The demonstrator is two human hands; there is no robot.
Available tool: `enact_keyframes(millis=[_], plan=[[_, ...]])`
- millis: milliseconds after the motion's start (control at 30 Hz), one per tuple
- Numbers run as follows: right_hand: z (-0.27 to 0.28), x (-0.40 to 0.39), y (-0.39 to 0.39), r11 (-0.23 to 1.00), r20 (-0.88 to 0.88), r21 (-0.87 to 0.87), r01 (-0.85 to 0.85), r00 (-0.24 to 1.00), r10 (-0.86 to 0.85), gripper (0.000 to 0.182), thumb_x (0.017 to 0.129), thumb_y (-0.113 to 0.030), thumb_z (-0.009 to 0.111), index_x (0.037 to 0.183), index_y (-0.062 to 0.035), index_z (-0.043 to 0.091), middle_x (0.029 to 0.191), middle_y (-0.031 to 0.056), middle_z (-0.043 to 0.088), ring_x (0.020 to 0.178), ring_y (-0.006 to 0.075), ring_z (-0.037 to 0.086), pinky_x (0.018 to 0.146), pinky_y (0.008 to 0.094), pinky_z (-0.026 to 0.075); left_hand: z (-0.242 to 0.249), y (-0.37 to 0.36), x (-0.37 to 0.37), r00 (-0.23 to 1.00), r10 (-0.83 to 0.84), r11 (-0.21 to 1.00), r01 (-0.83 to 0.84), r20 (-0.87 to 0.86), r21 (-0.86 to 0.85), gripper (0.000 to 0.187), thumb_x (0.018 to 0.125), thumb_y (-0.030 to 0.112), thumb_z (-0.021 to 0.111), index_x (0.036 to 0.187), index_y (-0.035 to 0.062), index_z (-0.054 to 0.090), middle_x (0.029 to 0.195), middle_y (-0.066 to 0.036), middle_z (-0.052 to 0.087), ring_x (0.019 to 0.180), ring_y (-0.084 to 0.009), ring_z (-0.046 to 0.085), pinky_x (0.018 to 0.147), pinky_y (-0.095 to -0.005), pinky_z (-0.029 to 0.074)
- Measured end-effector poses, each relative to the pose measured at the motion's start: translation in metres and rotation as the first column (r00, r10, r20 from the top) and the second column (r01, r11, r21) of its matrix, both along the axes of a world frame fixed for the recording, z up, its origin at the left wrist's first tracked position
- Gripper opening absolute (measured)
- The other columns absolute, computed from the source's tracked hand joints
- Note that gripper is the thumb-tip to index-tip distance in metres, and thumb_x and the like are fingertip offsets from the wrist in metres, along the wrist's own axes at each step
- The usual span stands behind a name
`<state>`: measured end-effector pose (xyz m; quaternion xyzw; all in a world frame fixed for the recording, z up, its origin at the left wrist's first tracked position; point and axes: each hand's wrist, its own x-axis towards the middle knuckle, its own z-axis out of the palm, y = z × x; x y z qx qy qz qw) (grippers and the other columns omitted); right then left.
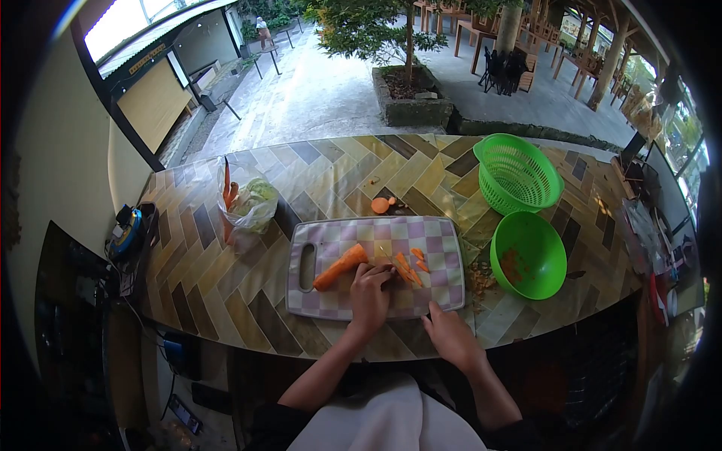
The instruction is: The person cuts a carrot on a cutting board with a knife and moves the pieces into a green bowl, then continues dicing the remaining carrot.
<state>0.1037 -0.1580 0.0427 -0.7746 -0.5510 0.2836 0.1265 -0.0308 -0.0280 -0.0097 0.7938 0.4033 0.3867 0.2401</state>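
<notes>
My left hand (370, 297) rests on a purple-and-white checked cutting board (338, 304), fingers curled, fingertips against thin carrot strips (404, 267). My right hand (453, 337) is closed round the handle of a knife (419, 289) at the board's near edge. Its thin blade points up and left toward the strips and is hard to make out. Left of my left hand lies a large peeled carrot piece (341, 267), slanting across the board. A few small carrot bits lie to the right of the strips.
A green colander (519, 173) and a green bowl (553, 259) with orange bits inside stand on the right. Peelings (481, 279) lie beside the bowl. Carrot ends (380, 205) sit behind the board. At left is a plastic bag (254, 209) with pale green vegetables and carrots.
</notes>
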Motion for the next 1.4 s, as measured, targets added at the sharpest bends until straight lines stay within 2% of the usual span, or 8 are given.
enact_keyframes(millis=[167, 267, 467, 567, 667, 867, 1400], plan=[[0.000, -0.002, 0.014, 0.999, -0.052, -0.010, 0.030, 0.998, -0.031, 0.027, 0.100, -0.024, 0.052, 0.106, 0.0020, 0.049, 0.088, 0.0312, 0.065, 0.091, 0.0506, 0.061, 0.077, 0.0581, 0.047, 0.000, 0.000, 0.000, 1.000, -0.001, 1.000, 0.001, -0.023, 0.005, 0.025, 0.077, -0.002, 0.064, 0.098, 0.0020, 0.076, 0.107, -0.012, 0.073, 0.097, -0.0299, 0.061, 0.087, -0.0356, 0.051], [-0.011, -0.009, 0.017, 0.999, -0.013, 0.024, 0.049, 0.999, -0.048, 0.027, 0.099, -0.024, 0.053, 0.106, 0.0010, 0.049, 0.086, 0.0300, 0.065, 0.090, 0.0502, 0.062, 0.077, 0.0581, 0.048, 0.000, -0.001, -0.001, 0.999, 0.007, 0.999, -0.005, -0.036, 0.049, 0.026, 0.076, -0.002, 0.064, 0.099, 0.0018, 0.076, 0.108, -0.012, 0.073, 0.097, -0.0297, 0.061, 0.087, -0.0354, 0.051], [0.007, -0.001, -0.004, 0.998, 0.084, 0.058, 0.029, 0.996, -0.034, 0.028, 0.098, -0.027, 0.055, 0.104, -0.0005, 0.049, 0.081, 0.0269, 0.066, 0.084, 0.0496, 0.063, 0.074, 0.0575, 0.049, -0.003, -0.003, 0.000, 1.000, 0.012, 0.997, -0.012, 0.003, 0.074, 0.024, 0.076, 0.000, 0.066, 0.097, 0.0017, 0.076, 0.106, -0.012, 0.072, 0.097, -0.0303, 0.061, 0.088, -0.0362, 0.050], [-0.001, 0.008, 0.005, 0.995, 0.128, 0.098, -0.017, 0.992, 0.005, 0.026, 0.098, -0.027, 0.055, 0.103, -0.0008, 0.051, 0.083, 0.0254, 0.067, 0.080, 0.0458, 0.066, 0.073, 0.0558, 0.051, 0.001, -0.003, 0.000, 1.000, 0.010, 0.999, -0.010, 0.003, 0.048, 0.022, 0.076, 0.000, 0.065, 0.094, 0.0021, 0.076, 0.103, -0.011, 0.072, 0.094, -0.0305, 0.061, 0.086, -0.0370, 0.050], [0.001, 0.010, 0.007, 0.991, 0.036, 0.132, 0.017, 0.999, -0.022, 0.028, 0.098, -0.027, 0.054, 0.100, 0.0002, 0.051, 0.082, 0.0262, 0.066, 0.082, 0.0468, 0.065, 0.074, 0.0561, 0.050, 0.006, -0.003, -0.001, 1.000, 0.001, 1.000, -0.001, 0.024, 0.011, 0.020, 0.076, 0.000, 0.064, 0.092, 0.0021, 0.076, 0.100, -0.011, 0.072, 0.092, -0.0312, 0.060, 0.084, -0.0380, 0.049], [-0.009, 0.007, -0.001, 0.986, -0.041, 0.169, 0.002, 0.999, 0.005, 0.029, 0.098, -0.029, 0.054, 0.101, 0.0003, 0.051, 0.083, 0.0282, 0.065, 0.086, 0.0481, 0.063, 0.074, 0.0566, 0.049, -0.001, 0.001, -0.001, 0.999, -0.010, 1.000, 0.009, 0.030, 0.029, 0.021, 0.073, -0.002, 0.064, 0.090, 0.0022, 0.076, 0.099, -0.011, 0.071, 0.092, -0.0320, 0.060, 0.083, -0.0382, 0.049], [-0.009, -0.002, 0.021, 1.000, -0.042, 0.030, -0.003, 0.999, 0.004, 0.027, 0.099, -0.023, 0.054, 0.105, 0.0027, 0.049, 0.092, 0.0320, 0.065, 0.092, 0.0515, 0.060, 0.079, 0.0570, 0.046, -0.001, 0.000, -0.003, 1.000, 0.006, 1.000, -0.006, 0.010, -0.001, 0.018, 0.074, 0.000, 0.067, 0.090, 0.0021, 0.076, 0.101, -0.010, 0.072, 0.096, -0.0310, 0.060, 0.087, -0.0373, 0.050]])
